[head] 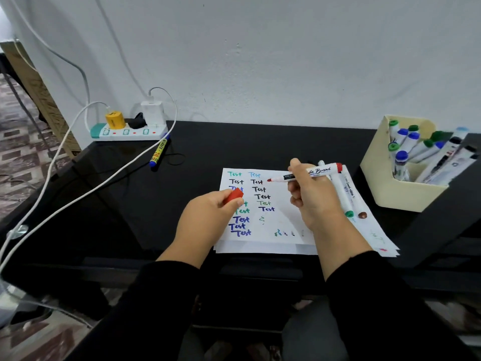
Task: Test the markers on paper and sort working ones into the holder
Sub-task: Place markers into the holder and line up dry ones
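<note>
Both hands are up over the paper [281,225] from where I watch. My right hand [311,194] grips an uncapped red whiteboard marker [309,173], fingers curled round the barrel, its red tip pointing left just above the top right of the written columns. My left hand [208,217] pinches the red cap [233,197] between thumb and fingertips, held over the left column of writing. I read the word "Test" repeated down two columns in teal, black, blue and green, with a few faint scribbles low on the sheet. Two more markers [345,194] lie on the right part of the paper, partly behind my right hand, ends showing green and brown. Off to the right on the black desk [208,147] stands the cream holder [390,175], filled with markers capped in blue and green. Well to the left, a yellow marker with blue ends [159,152] lies just in front of a white power strip [127,131] carrying chargers and white cables
</note>
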